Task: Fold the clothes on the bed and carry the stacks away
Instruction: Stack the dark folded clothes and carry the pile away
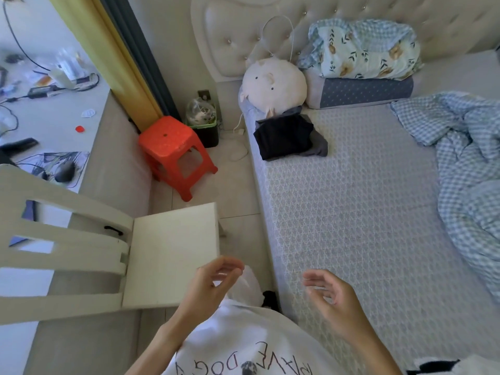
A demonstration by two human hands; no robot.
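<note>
Nearest the camera, the person's white printed T-shirt (pixel 243 345) fills the bottom edge, and both bare forearms reach forward from it. The left hand (pixel 213 282) hangs in the air at the near right corner of the white wooden chair seat (pixel 173 255), fingers loosely curled, thumb and fingertips apart, gripping nothing. The right hand (pixel 330 299) hovers above the near edge of the pale patterned mattress cover (pixel 365 212), palm turned inward, fingers relaxed and slightly bent, holding nothing. The 2 hands are apart, with a gap between them.

Left of the bed, farther off, an orange plastic stool (pixel 173 152) stands on the tiled floor, and just behind it sits a dark bin with a green rim (pixel 205 128), lined with a clear bag.

On the bed's far left part lies a folded stack of dark clothes (pixel 286 139), black on top with grey showing beneath, touching a round cream plush pig (pixel 273 85) behind it. A rumpled blue-and-white checked quilt (pixel 465 163) sprawls along the right side. At the far end, a crumpled floral checked blanket (pixel 362 47) rests on a grey dotted pillow (pixel 362 92) against the cream tufted headboard (pixel 270 23).
</note>
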